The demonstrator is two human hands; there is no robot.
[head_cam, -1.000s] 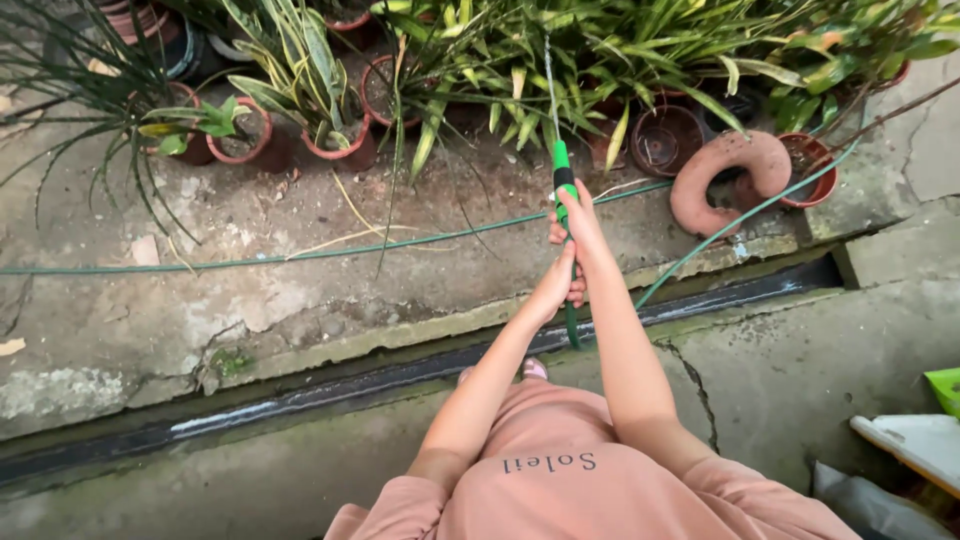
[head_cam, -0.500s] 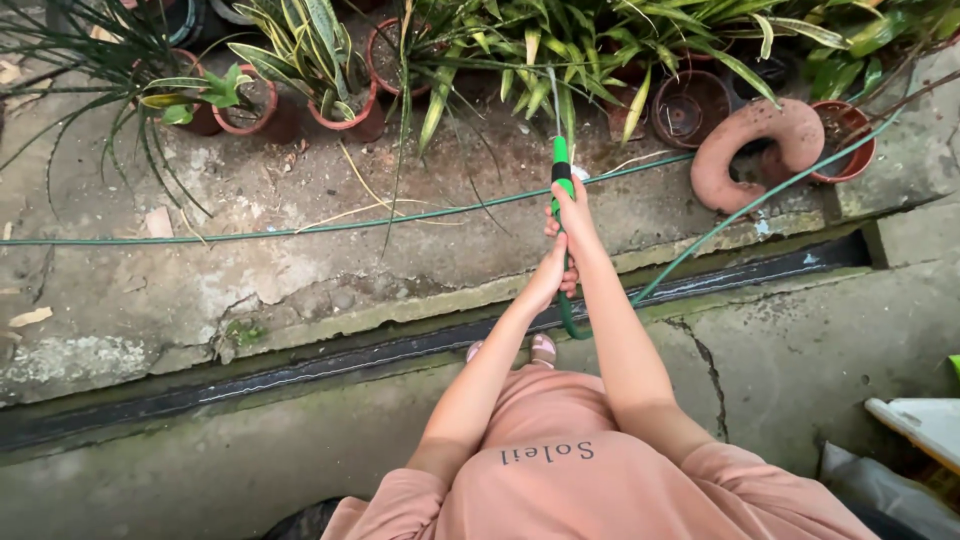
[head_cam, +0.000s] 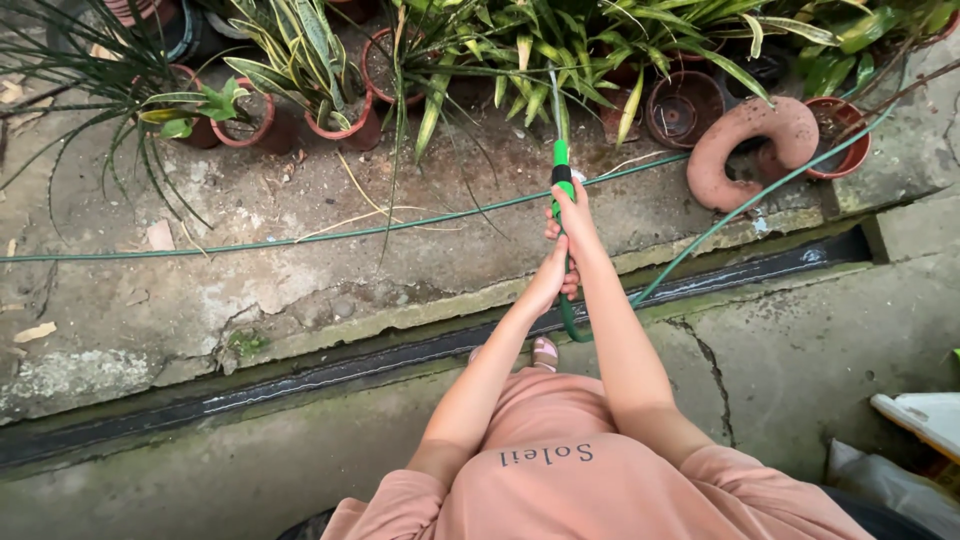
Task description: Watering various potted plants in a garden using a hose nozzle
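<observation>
Person's got both hands stacked on a green garden hose [head_cam: 566, 255], arms stretched out over a dark drain channel [head_cam: 300, 375]; the right hand [head_cam: 574, 218] is wrapped tight around the hose just behind the green nozzle [head_cam: 561, 165], the left hand [head_cam: 549, 283] is closed on it a bit lower, touching the right wrist; nozzle points toward a row of terracotta pots [head_cam: 345, 125] with long spiky leaves; the hose loops down under the hands and runs off across the cracked concrete [head_cam: 250, 215]; a curved clay piece [head_cam: 745, 140] sits off to the right.
</observation>
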